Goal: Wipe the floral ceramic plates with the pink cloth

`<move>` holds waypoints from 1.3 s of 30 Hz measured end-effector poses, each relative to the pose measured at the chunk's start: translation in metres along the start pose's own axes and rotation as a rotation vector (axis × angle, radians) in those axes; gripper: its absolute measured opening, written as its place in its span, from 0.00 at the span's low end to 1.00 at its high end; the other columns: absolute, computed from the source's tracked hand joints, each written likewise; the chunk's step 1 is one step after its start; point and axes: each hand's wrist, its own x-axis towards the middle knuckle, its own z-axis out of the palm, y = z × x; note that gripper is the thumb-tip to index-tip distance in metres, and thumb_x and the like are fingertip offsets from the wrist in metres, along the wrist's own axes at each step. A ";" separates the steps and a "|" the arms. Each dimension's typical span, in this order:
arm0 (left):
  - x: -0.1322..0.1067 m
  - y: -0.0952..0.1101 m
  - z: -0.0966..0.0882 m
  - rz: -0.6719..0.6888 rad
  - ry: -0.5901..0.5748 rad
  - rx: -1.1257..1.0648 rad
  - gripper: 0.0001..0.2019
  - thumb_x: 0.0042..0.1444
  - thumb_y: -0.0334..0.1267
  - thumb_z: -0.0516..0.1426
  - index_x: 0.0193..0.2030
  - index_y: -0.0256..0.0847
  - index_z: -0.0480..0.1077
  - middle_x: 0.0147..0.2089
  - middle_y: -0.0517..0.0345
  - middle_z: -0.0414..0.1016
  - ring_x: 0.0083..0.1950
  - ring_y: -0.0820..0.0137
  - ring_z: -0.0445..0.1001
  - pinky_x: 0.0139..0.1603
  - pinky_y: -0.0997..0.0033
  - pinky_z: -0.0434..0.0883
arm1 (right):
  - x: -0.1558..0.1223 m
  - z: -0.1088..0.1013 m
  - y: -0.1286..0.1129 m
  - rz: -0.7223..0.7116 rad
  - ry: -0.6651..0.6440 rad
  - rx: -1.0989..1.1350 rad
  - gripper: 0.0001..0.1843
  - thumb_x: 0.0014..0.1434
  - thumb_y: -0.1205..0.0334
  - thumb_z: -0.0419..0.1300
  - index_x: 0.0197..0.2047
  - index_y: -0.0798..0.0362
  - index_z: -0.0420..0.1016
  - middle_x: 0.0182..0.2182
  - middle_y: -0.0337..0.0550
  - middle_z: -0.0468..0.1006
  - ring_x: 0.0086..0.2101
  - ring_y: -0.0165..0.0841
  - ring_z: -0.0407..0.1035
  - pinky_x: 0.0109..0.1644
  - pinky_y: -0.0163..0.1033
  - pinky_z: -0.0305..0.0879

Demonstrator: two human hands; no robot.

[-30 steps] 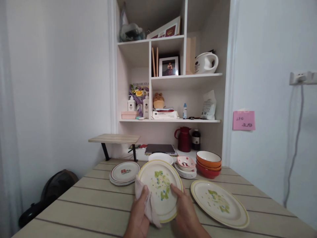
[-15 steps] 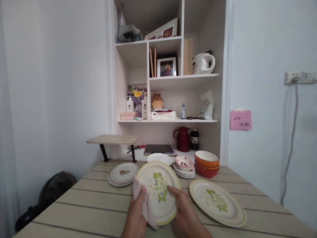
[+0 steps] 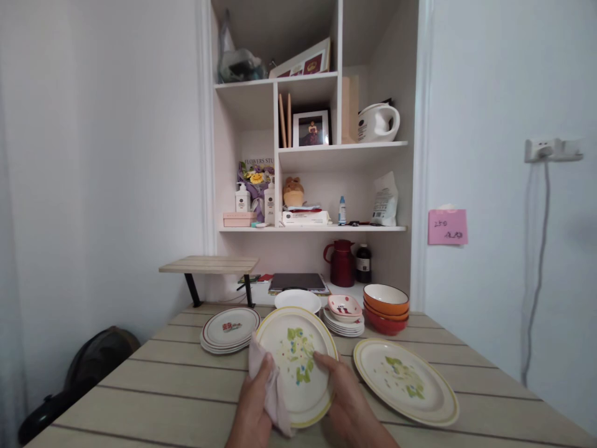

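Observation:
A cream plate (image 3: 303,348) with a yellow rim and a green leaf pattern is held up, tilted, between both hands. My left hand (image 3: 254,398) grips its left edge through a pale pink cloth (image 3: 276,401), thumb on the front side. On the opposite edge my right hand (image 3: 345,392) is closed, its thumb over the face of the plate and the other fingers mostly hidden behind. A matching oval plate (image 3: 405,381) lies on the table to the right, close to my right hand.
Behind the held plate stand a stack of red-rimmed plates (image 3: 231,328), a white dish (image 3: 297,300), small dishes with a strawberry-like pattern (image 3: 344,308) and orange and red bowls (image 3: 386,308). A small raised shelf (image 3: 209,264) stands at the table's back left, a red jug (image 3: 342,264) further back.
Both hands keep the same hold on the plate and cloth. The whole view has shifted slightly, with the surroundings sitting a little further left.

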 end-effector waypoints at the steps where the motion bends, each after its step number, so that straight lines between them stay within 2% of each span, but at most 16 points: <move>1: -0.001 0.000 0.000 0.000 -0.009 0.000 0.26 0.49 0.38 0.64 0.55 0.35 0.68 0.50 0.39 0.78 0.52 0.51 0.76 0.52 0.52 0.73 | 0.000 0.000 0.000 0.002 -0.004 0.001 0.30 0.45 0.65 0.64 0.54 0.61 0.69 0.34 0.53 0.84 0.31 0.45 0.78 0.43 0.50 0.71; 6: -0.003 0.003 0.000 0.015 -0.036 -0.004 0.27 0.47 0.37 0.66 0.55 0.36 0.69 0.49 0.40 0.79 0.51 0.51 0.77 0.51 0.52 0.74 | -0.002 0.002 0.000 0.006 0.034 -0.009 0.32 0.46 0.65 0.64 0.56 0.61 0.67 0.32 0.53 0.84 0.31 0.45 0.78 0.41 0.50 0.72; 10: -0.001 0.005 -0.004 0.066 -0.007 0.028 0.25 0.46 0.37 0.66 0.52 0.35 0.71 0.46 0.41 0.80 0.49 0.52 0.78 0.50 0.54 0.74 | 0.002 -0.002 0.004 -0.013 0.009 -0.074 0.32 0.44 0.65 0.64 0.54 0.57 0.69 0.34 0.51 0.84 0.31 0.44 0.78 0.41 0.49 0.72; 12: 0.003 0.007 -0.007 0.086 0.015 0.060 0.23 0.46 0.37 0.66 0.50 0.33 0.71 0.44 0.40 0.81 0.48 0.52 0.78 0.50 0.55 0.74 | 0.009 -0.008 0.004 0.060 -0.001 -0.124 0.27 0.43 0.64 0.64 0.49 0.58 0.72 0.32 0.52 0.84 0.31 0.45 0.78 0.40 0.50 0.72; 14: 0.006 0.009 -0.009 0.107 0.022 0.089 0.22 0.46 0.36 0.66 0.49 0.31 0.71 0.42 0.39 0.81 0.48 0.52 0.78 0.50 0.56 0.74 | 0.018 -0.013 0.002 0.209 -0.011 -0.163 0.22 0.43 0.65 0.63 0.44 0.60 0.75 0.29 0.54 0.83 0.31 0.46 0.78 0.41 0.50 0.72; 16: 0.009 0.010 -0.010 0.132 0.010 0.101 0.22 0.46 0.35 0.66 0.48 0.31 0.71 0.42 0.40 0.81 0.47 0.53 0.79 0.50 0.57 0.74 | 0.028 -0.015 -0.005 0.294 -0.040 -0.182 0.21 0.42 0.68 0.62 0.44 0.60 0.75 0.29 0.54 0.83 0.31 0.46 0.78 0.41 0.51 0.72; 18: 0.010 0.009 -0.010 0.151 -0.019 0.096 0.22 0.45 0.35 0.67 0.48 0.32 0.72 0.42 0.40 0.81 0.47 0.53 0.79 0.50 0.57 0.74 | 0.037 -0.015 -0.015 0.270 -0.076 -0.200 0.25 0.41 0.71 0.61 0.47 0.58 0.74 0.31 0.52 0.84 0.31 0.46 0.78 0.41 0.52 0.72; 20: 0.011 0.008 -0.011 0.173 -0.043 0.091 0.22 0.44 0.36 0.67 0.47 0.32 0.72 0.42 0.40 0.81 0.47 0.53 0.79 0.50 0.57 0.74 | 0.043 -0.016 -0.024 0.226 -0.175 -0.270 0.29 0.40 0.74 0.61 0.50 0.57 0.73 0.34 0.51 0.84 0.32 0.47 0.78 0.41 0.54 0.72; 25: 0.011 0.006 -0.014 0.195 -0.060 0.110 0.26 0.42 0.39 0.68 0.49 0.31 0.72 0.40 0.41 0.82 0.47 0.51 0.78 0.50 0.56 0.73 | 0.047 -0.022 -0.031 0.331 -0.286 -0.269 0.22 0.45 0.72 0.63 0.46 0.64 0.75 0.35 0.57 0.83 0.36 0.47 0.78 0.48 0.54 0.70; 29: 0.009 0.006 -0.013 0.189 -0.095 0.115 0.33 0.39 0.39 0.69 0.54 0.31 0.70 0.40 0.41 0.82 0.48 0.50 0.78 0.51 0.54 0.72 | 0.040 -0.026 -0.033 0.305 -0.333 -0.288 0.18 0.49 0.66 0.65 0.44 0.65 0.76 0.36 0.60 0.83 0.38 0.47 0.78 0.51 0.55 0.68; 34: 0.003 0.006 -0.008 0.139 -0.116 0.129 0.34 0.40 0.43 0.69 0.55 0.32 0.70 0.41 0.40 0.81 0.46 0.50 0.79 0.50 0.53 0.72 | 0.029 -0.022 -0.037 0.264 -0.308 -0.309 0.19 0.48 0.63 0.68 0.44 0.59 0.76 0.36 0.56 0.83 0.37 0.45 0.78 0.51 0.52 0.69; 39: 0.001 0.009 -0.007 0.131 -0.114 0.139 0.27 0.43 0.41 0.68 0.50 0.31 0.72 0.44 0.39 0.81 0.47 0.51 0.78 0.50 0.55 0.73 | 0.026 -0.015 -0.032 0.192 -0.226 -0.283 0.16 0.46 0.64 0.69 0.40 0.57 0.75 0.31 0.52 0.84 0.32 0.44 0.79 0.47 0.53 0.71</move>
